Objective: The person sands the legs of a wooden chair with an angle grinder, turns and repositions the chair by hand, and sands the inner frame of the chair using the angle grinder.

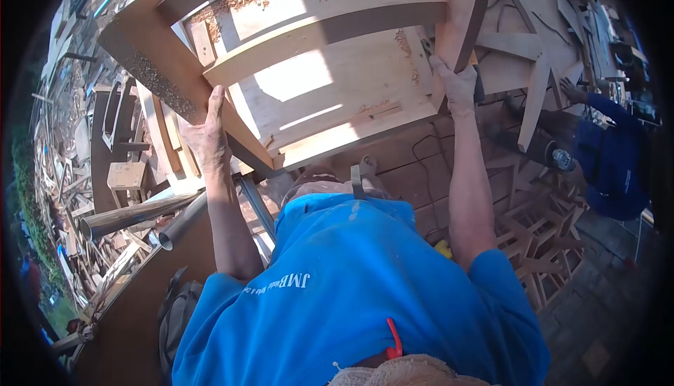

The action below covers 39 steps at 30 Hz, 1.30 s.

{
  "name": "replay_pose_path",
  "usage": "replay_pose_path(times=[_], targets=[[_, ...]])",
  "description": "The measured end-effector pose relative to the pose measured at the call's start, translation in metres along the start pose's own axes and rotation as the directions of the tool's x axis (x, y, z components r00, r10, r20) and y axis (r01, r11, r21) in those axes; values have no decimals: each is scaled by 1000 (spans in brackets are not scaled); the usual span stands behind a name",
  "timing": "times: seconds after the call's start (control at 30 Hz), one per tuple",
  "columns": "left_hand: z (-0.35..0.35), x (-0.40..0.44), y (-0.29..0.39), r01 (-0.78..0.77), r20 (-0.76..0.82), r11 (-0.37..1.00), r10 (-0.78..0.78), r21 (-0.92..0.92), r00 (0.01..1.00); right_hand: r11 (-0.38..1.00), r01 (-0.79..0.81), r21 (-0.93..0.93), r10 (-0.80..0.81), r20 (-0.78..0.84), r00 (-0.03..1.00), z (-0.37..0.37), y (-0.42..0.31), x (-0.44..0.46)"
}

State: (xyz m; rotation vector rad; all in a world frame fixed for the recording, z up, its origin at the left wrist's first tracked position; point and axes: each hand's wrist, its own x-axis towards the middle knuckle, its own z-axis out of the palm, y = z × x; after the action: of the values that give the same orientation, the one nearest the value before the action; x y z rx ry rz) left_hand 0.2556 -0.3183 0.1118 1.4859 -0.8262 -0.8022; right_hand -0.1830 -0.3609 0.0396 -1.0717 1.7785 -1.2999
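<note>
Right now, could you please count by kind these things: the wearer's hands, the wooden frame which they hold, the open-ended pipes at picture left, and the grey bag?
Hands, left hand and right hand: 2
Wooden frame: 1
Open-ended pipes: 2
Grey bag: 1
Total: 6

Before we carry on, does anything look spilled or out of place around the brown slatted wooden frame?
Yes: loose tan wood shavings lie scattered over the pale flat wooden board seen through the frame, littering its surface. The frame shows no obvious damage.
</note>
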Motion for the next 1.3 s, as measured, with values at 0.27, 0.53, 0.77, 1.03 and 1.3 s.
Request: replay_pose_path(times=[0.27, 0.53, 0.77, 1.03, 1.3], targets=[[22, 22, 10, 37, -15, 998, -38, -44, 999, 999, 21, 26, -23, 72, 997, -2, -25, 41], [22, 38, -24, 19, -32, 998, -21, -59, 999, 1000, 8, -26, -5, 90, 996, 18, -1, 58], [14, 50, -41, -145, -28, 988, 146, 48, 989, 999, -40, 16, 39, 107, 994, 19, 5, 62], [9, 49, -36, -112, -45, 993, 114, 41, 993, 998, 64, 8, -65, 177, 982, 20, 23, 55], [-4, 60, -57, -150, 35, 969, 146, 196, 989, 956, 26, -293, 63, 292, 954, -17, 12, 25]])
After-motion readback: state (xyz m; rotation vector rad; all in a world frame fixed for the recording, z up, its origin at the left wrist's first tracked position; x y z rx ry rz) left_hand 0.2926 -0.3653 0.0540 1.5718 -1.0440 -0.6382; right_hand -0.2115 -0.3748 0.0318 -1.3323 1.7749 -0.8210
